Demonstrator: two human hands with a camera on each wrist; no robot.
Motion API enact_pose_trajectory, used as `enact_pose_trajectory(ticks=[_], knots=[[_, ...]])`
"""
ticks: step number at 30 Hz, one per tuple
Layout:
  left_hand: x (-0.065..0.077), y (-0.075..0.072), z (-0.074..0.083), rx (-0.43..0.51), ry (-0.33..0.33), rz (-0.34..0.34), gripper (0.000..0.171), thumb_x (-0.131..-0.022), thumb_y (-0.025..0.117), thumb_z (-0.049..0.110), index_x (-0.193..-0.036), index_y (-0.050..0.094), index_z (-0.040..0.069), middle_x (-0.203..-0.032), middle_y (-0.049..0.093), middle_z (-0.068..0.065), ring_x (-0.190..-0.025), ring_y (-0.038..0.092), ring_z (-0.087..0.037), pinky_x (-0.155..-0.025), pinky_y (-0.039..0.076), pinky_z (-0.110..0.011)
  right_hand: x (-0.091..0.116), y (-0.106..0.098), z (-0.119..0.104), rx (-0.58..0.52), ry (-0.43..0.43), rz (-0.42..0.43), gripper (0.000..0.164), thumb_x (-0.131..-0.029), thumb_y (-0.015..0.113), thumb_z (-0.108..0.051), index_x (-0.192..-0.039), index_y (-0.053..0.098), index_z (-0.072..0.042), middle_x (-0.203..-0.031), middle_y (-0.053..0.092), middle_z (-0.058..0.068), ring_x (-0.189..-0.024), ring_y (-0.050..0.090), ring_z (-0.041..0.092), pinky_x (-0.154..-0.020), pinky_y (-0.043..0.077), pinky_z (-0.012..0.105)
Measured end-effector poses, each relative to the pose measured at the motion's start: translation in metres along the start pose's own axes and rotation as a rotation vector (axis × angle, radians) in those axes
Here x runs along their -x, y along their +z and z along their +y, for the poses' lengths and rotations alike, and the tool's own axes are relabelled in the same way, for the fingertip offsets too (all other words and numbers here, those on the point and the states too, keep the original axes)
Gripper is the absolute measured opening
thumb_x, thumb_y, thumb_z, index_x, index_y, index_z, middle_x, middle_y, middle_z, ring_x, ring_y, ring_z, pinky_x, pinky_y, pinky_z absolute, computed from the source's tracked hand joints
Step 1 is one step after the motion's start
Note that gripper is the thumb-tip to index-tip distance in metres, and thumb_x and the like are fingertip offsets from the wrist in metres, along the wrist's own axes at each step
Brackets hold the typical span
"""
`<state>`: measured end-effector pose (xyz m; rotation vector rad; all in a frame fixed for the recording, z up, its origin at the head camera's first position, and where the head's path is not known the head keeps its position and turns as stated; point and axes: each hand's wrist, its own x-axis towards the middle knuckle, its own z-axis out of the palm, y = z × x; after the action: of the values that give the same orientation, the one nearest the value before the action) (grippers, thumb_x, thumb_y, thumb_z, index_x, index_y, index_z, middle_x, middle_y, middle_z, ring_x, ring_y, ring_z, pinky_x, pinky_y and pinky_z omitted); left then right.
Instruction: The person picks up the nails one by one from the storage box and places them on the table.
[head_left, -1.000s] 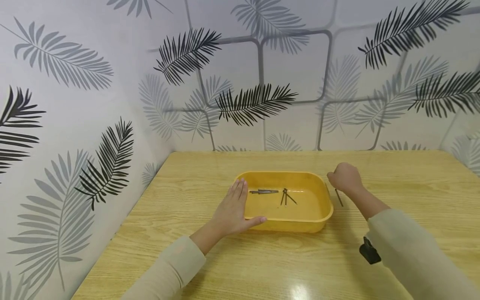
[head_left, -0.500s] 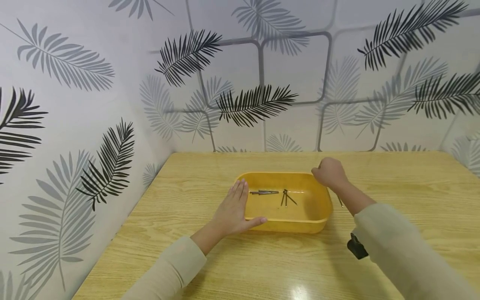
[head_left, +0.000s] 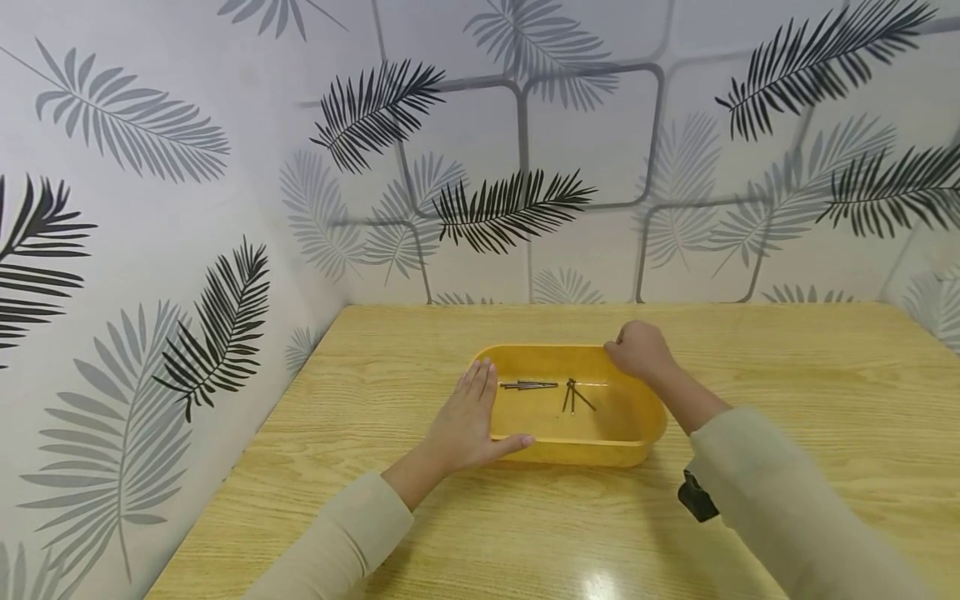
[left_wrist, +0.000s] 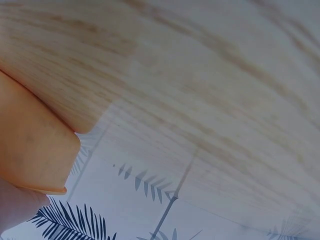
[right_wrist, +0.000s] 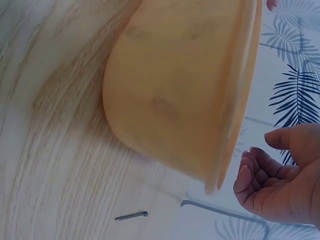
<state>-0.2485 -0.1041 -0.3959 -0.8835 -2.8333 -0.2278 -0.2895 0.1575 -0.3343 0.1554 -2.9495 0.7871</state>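
A yellow plastic tray [head_left: 577,451] lies on the table, with several nails [head_left: 529,385] inside: one group lies sideways, another [head_left: 573,398] fans out with heads together. My left hand [head_left: 467,423] rests along the tray's left end, fingers straight, thumb over the front rim. My right hand [head_left: 643,350] is at the far right corner of the tray. In the right wrist view, this hand [right_wrist: 285,175] is just past the rim, its fingers loosely bent and the thumb apart from them. Nothing shows between them; the palm is partly hidden. A loose nail [right_wrist: 131,215] lies on the table nearby.
The wooden table [head_left: 360,358] meets a wall with a leaf pattern [head_left: 510,208] at the back and left. A black wrist device [head_left: 697,497] sits under the right sleeve. The loose nail is hidden by the right arm in the head view.
My right hand has moved left, from beside the tray to its far right corner, and its arm now covers the loose nail. The left hand, the tray and the nails inside stay put.
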Motion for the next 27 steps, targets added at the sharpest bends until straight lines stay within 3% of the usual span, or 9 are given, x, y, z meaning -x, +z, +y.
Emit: enact_pose_trajectory(ticks=[15, 27], knots=[[0.0, -0.001, 0.0, 0.004, -0.016, -0.027, 0.127, -0.066, -0.004, 0.088, -0.145, 0.012, -0.01, -0.153, 0.011, -0.025, -0.143, 0.009, -0.035, -0.117, 0.013, -0.043, 0.001, 0.028, -0.013, -0.094, -0.006, -0.08, 0.044, -0.085, 0.045, -0.005, -0.046, 0.029, -0.017, -0.042, 0.023, -0.008, -0.04, 0.018, 0.006, -0.044, 0.023, 0.019], [0.0, -0.001, -0.001, 0.005, -0.009, -0.028, 0.124, -0.069, -0.002, 0.087, -0.144, 0.012, -0.01, -0.153, 0.011, -0.025, -0.143, 0.009, -0.035, -0.117, 0.014, -0.043, 0.002, 0.047, -0.018, -0.02, -0.014, -0.085, 0.045, -0.081, 0.051, -0.007, -0.044, 0.029, -0.016, -0.043, 0.02, -0.008, -0.043, 0.018, 0.006, -0.045, 0.023, 0.02]])
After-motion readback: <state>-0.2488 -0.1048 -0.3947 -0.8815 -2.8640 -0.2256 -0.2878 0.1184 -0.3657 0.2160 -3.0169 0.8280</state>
